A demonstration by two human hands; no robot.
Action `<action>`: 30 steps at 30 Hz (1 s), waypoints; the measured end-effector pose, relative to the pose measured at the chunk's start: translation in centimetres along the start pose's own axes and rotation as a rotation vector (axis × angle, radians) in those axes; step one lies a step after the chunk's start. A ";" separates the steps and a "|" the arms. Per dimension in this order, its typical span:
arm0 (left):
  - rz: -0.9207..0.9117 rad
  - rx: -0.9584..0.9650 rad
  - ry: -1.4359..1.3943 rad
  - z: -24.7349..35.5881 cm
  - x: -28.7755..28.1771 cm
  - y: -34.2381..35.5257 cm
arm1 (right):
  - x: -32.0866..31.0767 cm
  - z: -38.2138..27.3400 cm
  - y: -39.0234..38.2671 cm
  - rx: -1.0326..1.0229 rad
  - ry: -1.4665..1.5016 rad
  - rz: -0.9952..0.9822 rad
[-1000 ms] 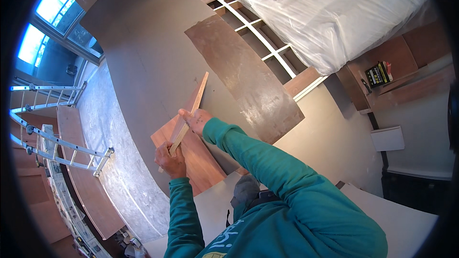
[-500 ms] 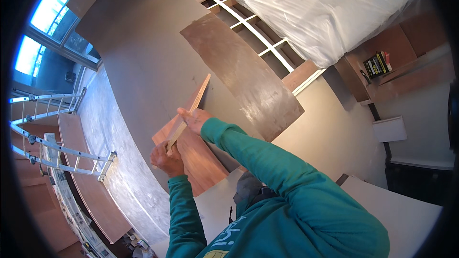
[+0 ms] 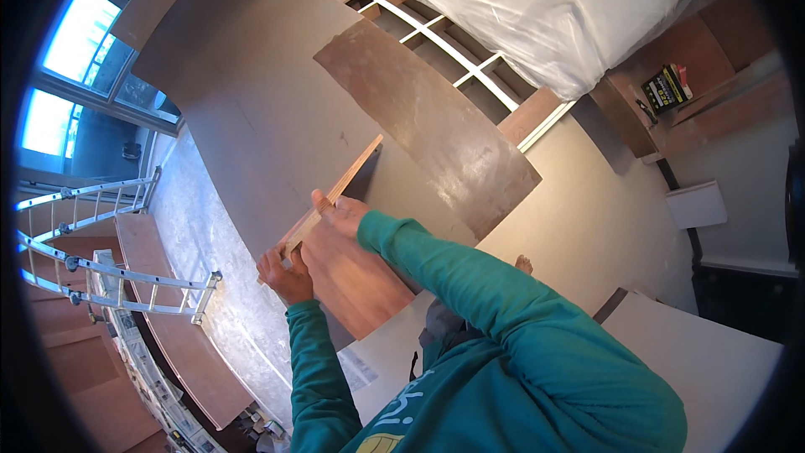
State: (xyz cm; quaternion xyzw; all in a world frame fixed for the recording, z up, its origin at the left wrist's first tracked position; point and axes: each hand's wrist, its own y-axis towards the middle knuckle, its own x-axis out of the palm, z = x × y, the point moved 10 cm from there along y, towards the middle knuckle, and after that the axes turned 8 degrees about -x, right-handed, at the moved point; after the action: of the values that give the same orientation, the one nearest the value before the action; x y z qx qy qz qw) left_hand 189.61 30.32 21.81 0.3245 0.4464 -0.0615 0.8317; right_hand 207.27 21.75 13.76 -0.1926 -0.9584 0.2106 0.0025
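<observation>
Both my L hand (image 3: 288, 275) & R hand (image 3: 344, 215) pinch 1 wood strip (image 3: 303, 228); R fingertips I can't see. Reddish board (image 3: 356, 285) is just beside it.

Daylight is let in through windows (image 3: 80, 33) at the upper left. Plastic (image 3: 537, 8) is spread in folds beside a white frame (image 3: 474, 73). The pale floor (image 3: 579, 193) is warmly lit.

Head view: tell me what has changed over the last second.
The board has turned clockwise in the picture: its far tip has swung right, toward the dark strip, and its near end left, along with the left hand. The camera's view has shifted slightly. The left hand and right hand keep their hold; the ladder stands as before.
</observation>
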 end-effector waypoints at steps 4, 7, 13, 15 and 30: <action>-0.024 0.033 -0.013 0.2 0.1 0.7 | -0.3 3.4 -0.7 -0.048 0.108 -0.164; -0.041 0.069 -0.030 0.8 0.5 1.7 | -5.0 11.1 -3.6 0.116 -0.070 -0.078; -0.076 0.204 -0.061 2.9 1.9 4.8 | -22.6 28.3 -23.2 0.328 -0.383 0.366; -0.075 0.231 -0.055 3.6 2.2 6.2 | -27.2 35.3 -32.9 0.583 -0.402 0.448; -0.226 0.479 -0.030 26.5 5.0 13.1 | -23.0 58.9 -74.8 1.172 0.023 0.915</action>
State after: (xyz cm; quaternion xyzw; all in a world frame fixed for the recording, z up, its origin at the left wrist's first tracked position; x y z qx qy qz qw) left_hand 216.35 25.77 34.58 0.4592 0.4399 -0.2628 0.7256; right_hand 195.99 -73.14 -7.91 -0.5417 -0.5129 0.6654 0.0272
